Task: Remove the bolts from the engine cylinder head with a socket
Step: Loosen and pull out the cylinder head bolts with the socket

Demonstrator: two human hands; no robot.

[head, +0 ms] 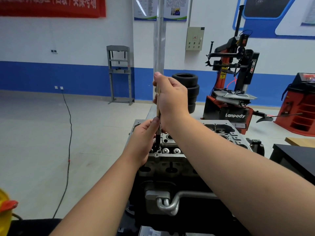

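Hands at work over an engine on a stand in a training workshop: the right hand (172, 99) wraps its fingers round the upper part of a long extension bar (158, 108), thumb up along the shaft, while the left hand (144, 140) pinches the bar's lower end just above the dark socket (157, 141). The tool stands nearly upright, and the socket reaches down into the near left corner of the cylinder head (221, 132), which sits on top of the engine block (170, 171).

Whether the socket is seated on a bolt cannot be told, since the left hand's fingers and the socket itself hide the bolt hole. No loose bolts show anywhere on the head or beside it. The far side of the head is covered by the right forearm, so bolts there cannot be counted. Judging by this, the job looks to be at an early or middle stage: one bolt position is being worked at the near left corner, and the head is not yet lifted from the block.

Behind the engine stand a stack of tyres (189, 87), a red and black tyre changer (235, 79) and a grey shop press (119, 74) against the blue and white wall.
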